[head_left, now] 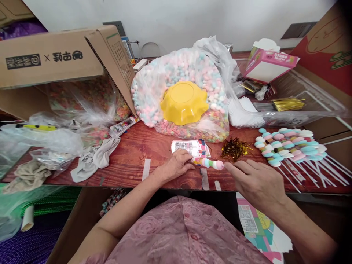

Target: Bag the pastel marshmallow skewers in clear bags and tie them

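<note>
A short candy skewer (210,163) of pink, white, blue and green pieces lies level between my hands, just above the table's front edge. My left hand (180,164) is closed at its left end, by the yellowish pieces. My right hand (257,180) pinches the other end, beside the pink piece; the stick is mostly hidden by the fingers. Right behind my left hand lies a stack of printed cards (189,147). A pile of gold twist ties (235,148) sits beyond my right hand. Finished-looking marshmallow skewers (291,145) with white sticks are heaped at the right.
A yellow scalloped bowl (184,102) rests upside down on a big bag of marshmallows (148,91). At left stands an open cardboard box (55,51), with grey gloves (96,157) before it. A clear plastic tray (310,115) holds more ties at right.
</note>
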